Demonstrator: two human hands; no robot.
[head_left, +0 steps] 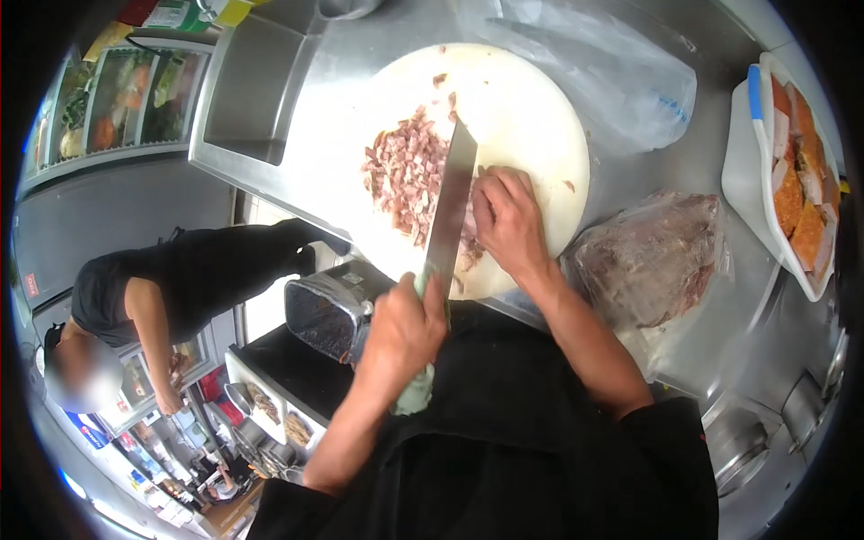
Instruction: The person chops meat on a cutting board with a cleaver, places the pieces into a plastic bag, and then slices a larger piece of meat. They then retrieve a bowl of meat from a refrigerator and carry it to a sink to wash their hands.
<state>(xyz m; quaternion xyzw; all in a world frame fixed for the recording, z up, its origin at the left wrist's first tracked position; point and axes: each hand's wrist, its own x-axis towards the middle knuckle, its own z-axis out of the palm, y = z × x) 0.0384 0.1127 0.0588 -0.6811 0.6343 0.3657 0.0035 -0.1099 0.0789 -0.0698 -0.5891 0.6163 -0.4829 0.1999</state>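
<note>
My left hand [405, 328] is wrapped round the handle of a large cleaver [448, 202], with a green cloth at the handle. The blade points away from me across a round white cutting board [549, 117]. My right hand [511, 220] has its fingers curled and pressed down on meat close to the blade's right side; the fingers partly hide that piece. Left of the blade lies a heap of small diced pinkish meat [409, 171], and a few scraps are scattered near the board's far edge.
Bagged meat [648, 256] lies right of the board, below a clear plastic bag [603, 76]. A white tub [751, 180] of browned meat stands far right. At left are a steel sink [256, 90], a lined bin [324, 315] and a person in black [193, 279].
</note>
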